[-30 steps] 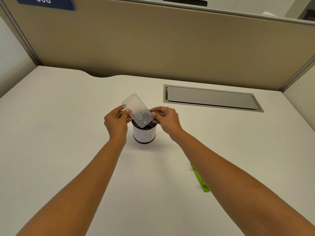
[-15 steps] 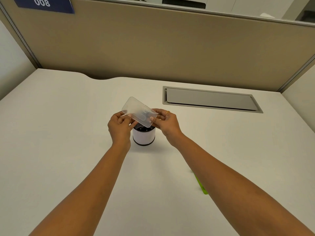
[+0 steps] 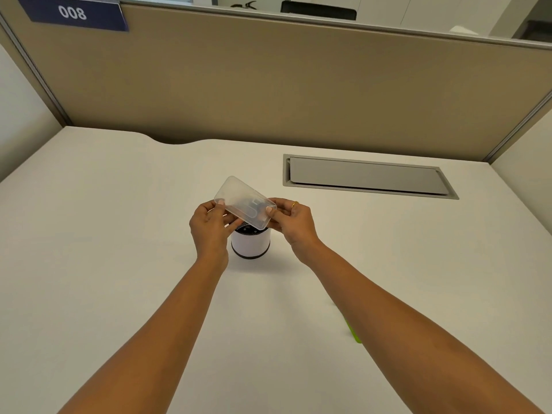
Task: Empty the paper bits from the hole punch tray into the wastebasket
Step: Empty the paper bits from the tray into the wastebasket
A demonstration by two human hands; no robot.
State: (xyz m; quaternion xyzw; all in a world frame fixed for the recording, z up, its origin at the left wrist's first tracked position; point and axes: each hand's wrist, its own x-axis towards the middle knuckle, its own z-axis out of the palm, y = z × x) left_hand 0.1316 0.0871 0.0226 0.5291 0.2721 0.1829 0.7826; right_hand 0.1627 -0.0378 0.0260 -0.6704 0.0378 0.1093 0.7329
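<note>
Since a second ago tray (image 3: 245, 203) has tipped from steep to flatter and shifted a touch up and away from the person; both hands kept their grip, camera tilted up a bit. Clear plastic tray is held over the small white wastebasket (image 3: 251, 242), its near-right corner just above the dark rim, the far-left end sticking out past the rim toward the divider. Left hand (image 3: 209, 227) fingers (image 3: 220, 204) pinch the left long edge, narrow and closed on the tray; right hand (image 3: 294, 224) fingers (image 3: 268, 210) pinch the right end, same narrow grip. Wastebasket stands upright on the worktop (image 3: 119, 234) between the wrists. Can't tell if any paper bits are left inside, tray is see-through and only moulded marks show. Green hole punch (image 3: 354, 334) lies near the right forearm, mostly hidden. Step in hand looks like the dump or shake-out. To do it well: get the low corner inside the rim first, then raise the far end so bits slide down the corner, not over the side. Opening is small, tray is longer than it, so pour from the corner. Tap lightly, since static could hold bits to the plastic. Keep pinches on edges, clear of the outflow.
</note>
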